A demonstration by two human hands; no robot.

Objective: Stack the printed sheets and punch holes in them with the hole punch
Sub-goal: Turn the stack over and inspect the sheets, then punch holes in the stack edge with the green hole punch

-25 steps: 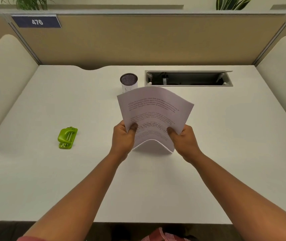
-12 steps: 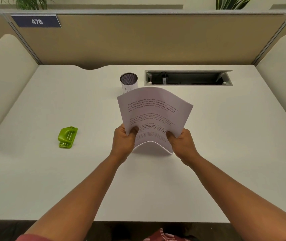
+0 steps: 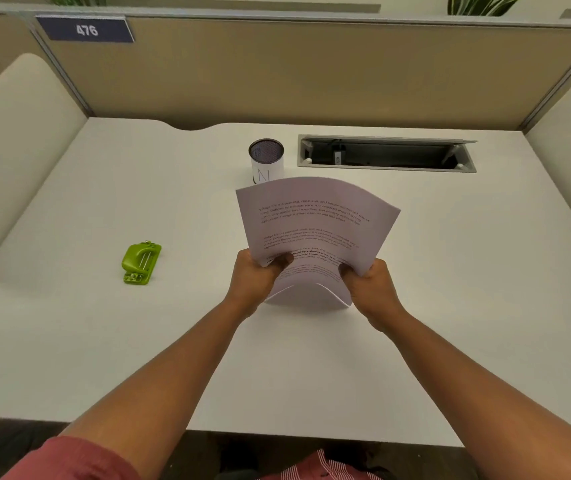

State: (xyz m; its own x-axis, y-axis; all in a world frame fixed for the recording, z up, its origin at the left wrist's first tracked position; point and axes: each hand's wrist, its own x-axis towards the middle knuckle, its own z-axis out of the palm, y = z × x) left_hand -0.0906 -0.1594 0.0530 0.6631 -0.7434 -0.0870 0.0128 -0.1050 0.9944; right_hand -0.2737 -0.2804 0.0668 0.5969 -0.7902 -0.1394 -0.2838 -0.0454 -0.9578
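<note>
I hold a stack of printed sheets (image 3: 315,223) upright over the middle of the white desk (image 3: 69,323), its lower edge resting on the desk and the pages bowed toward me. My left hand (image 3: 253,278) grips the stack's lower left side, and my right hand (image 3: 369,285) grips its lower right side, thumbs on the printed face. A small green hole punch (image 3: 140,263) lies on the desk well to the left of my left hand, untouched.
A mesh pen cup (image 3: 266,161) with a white label stands just behind the sheets. An open cable tray (image 3: 386,154) is set into the desk at the back right. Beige partition walls enclose the desk; a "476" sign (image 3: 85,29) hangs at the upper left.
The sheets and both hands have barely shifted; the stack stays upright between my hands, with its top edge dipping slightly lower and closer.
</note>
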